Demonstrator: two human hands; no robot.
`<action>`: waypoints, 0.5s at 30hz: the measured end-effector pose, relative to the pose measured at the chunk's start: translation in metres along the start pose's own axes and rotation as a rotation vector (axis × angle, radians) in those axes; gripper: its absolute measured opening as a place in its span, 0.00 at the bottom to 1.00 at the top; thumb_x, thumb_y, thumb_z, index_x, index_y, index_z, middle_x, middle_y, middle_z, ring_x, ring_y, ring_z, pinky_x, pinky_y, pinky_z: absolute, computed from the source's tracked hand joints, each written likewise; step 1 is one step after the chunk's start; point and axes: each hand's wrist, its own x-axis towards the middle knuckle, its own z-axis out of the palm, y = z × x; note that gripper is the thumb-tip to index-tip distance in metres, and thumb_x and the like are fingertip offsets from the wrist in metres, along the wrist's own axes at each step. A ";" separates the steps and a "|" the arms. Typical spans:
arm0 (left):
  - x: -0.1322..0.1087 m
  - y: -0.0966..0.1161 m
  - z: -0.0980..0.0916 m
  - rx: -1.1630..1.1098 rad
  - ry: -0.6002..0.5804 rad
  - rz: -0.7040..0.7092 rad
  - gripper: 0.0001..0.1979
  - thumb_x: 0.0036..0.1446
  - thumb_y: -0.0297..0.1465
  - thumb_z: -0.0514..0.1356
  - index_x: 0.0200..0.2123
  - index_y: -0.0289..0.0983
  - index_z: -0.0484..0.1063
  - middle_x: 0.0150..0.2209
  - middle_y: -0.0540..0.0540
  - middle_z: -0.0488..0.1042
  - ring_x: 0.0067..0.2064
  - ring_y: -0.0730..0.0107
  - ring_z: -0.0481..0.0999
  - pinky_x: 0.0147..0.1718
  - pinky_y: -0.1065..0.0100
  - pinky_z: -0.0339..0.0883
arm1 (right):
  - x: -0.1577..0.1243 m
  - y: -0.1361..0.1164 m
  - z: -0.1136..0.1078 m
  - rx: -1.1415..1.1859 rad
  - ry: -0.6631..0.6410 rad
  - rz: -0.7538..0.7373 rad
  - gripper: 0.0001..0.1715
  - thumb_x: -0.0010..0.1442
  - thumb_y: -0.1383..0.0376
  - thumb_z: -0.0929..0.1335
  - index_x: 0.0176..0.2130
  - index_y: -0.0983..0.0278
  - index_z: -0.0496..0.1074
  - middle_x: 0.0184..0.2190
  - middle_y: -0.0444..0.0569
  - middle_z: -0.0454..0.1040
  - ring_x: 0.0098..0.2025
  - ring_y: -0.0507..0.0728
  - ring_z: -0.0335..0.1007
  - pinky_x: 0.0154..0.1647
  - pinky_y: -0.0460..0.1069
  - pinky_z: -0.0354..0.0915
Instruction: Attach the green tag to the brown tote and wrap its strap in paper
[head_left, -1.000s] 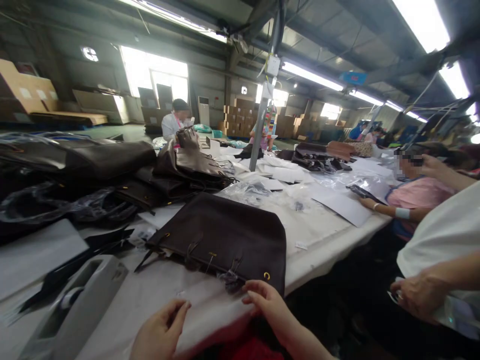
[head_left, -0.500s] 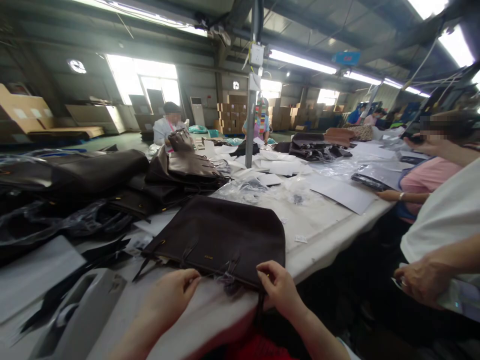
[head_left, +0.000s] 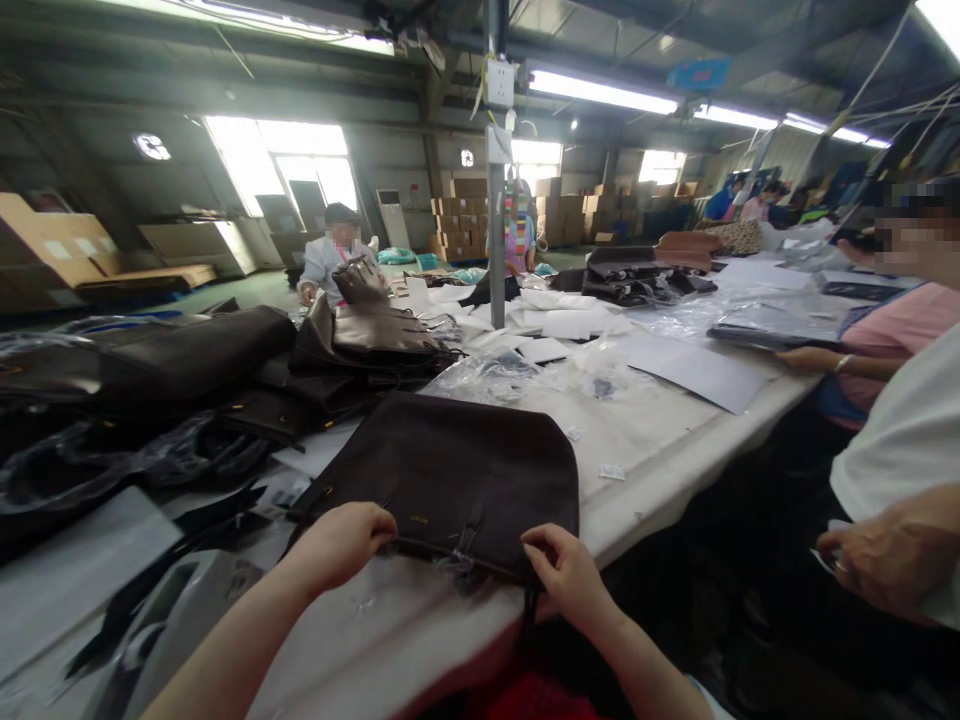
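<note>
Recorded on the white-covered tabletop (head_left: pixel 652 465): piled dark bags (head_left: pixel 180 355) at left and, near the front edge, one dark brown bag (head_left: pixel 465 455) lying flat. Compared with half a second ago, left hand (head_left: pixel 349 542) shifted from just short of the near edge to on or just over it, thumb and fingers in a tight pinch; right hand (head_left: pixel 568 572) much as before at the near right corner, thumb and forefinger narrowly apart, cannot tell of actual grip in either. Judged from this: better placed for two-handed handling, with plastic wrap (head_left: pixel 459 567) and tiny gold lettering (head_left: pixel 419 520) between.
</note>
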 end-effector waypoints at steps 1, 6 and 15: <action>0.004 0.002 0.001 0.008 -0.002 0.012 0.15 0.54 0.31 0.52 0.34 0.42 0.79 0.39 0.46 0.79 0.41 0.62 0.77 0.40 0.66 0.64 | 0.002 0.000 0.001 -0.004 -0.004 -0.006 0.12 0.59 0.62 0.65 0.39 0.63 0.75 0.37 0.48 0.75 0.41 0.54 0.72 0.44 0.50 0.66; 0.018 0.022 0.007 0.001 0.012 0.033 0.13 0.53 0.32 0.54 0.34 0.41 0.79 0.38 0.44 0.80 0.41 0.60 0.77 0.40 0.64 0.64 | 0.012 -0.010 0.009 -0.067 -0.058 -0.084 0.11 0.58 0.64 0.65 0.40 0.62 0.75 0.37 0.47 0.75 0.40 0.54 0.71 0.43 0.48 0.65; 0.005 0.051 0.021 -0.255 0.257 -0.113 0.12 0.59 0.30 0.50 0.32 0.37 0.74 0.36 0.43 0.78 0.40 0.62 0.75 0.39 0.65 0.62 | 0.033 -0.049 0.038 -0.454 -0.333 -0.335 0.23 0.55 0.68 0.62 0.49 0.55 0.72 0.41 0.47 0.73 0.43 0.55 0.69 0.45 0.48 0.61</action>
